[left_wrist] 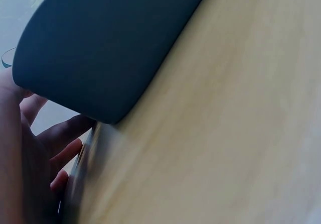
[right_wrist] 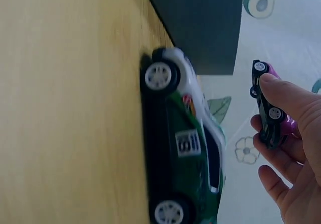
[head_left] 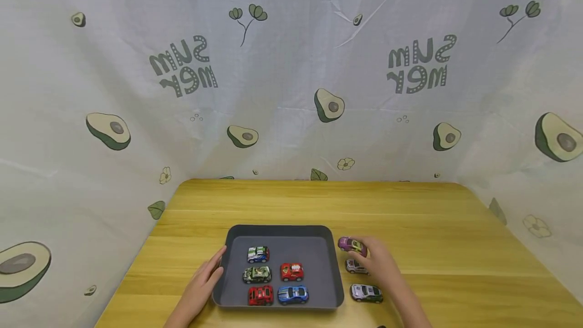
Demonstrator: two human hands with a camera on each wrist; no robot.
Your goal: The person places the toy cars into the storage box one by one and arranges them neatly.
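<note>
A yellow wooden table (head_left: 410, 216) fills the lower half of the head view, backed by a white cloth printed with avocados (head_left: 291, 90). Low in the centre of the frame sits a dark grey rectangular tray (head_left: 280, 233) holding five toy cars: a blue-and-white one (head_left: 258, 254), a green camouflage one (head_left: 257, 274), a red-and-white one (head_left: 292, 271), a red one (head_left: 260, 295) and a blue one (head_left: 293, 294).

The left hand (head_left: 202, 282) rests at the tray's left rim with fingers fairly straight, touching the edge; the left wrist view shows them loosely spread beside the tray's underside.

Right of the tray, the right hand (head_left: 375, 262) pinches a small purple toy car (head_left: 350, 245) between thumb and fingertips, lifted off the table. Below it stand a silver car (head_left: 355, 267), partly hidden by the hand, and a white-and-green car (head_left: 366, 293).
</note>
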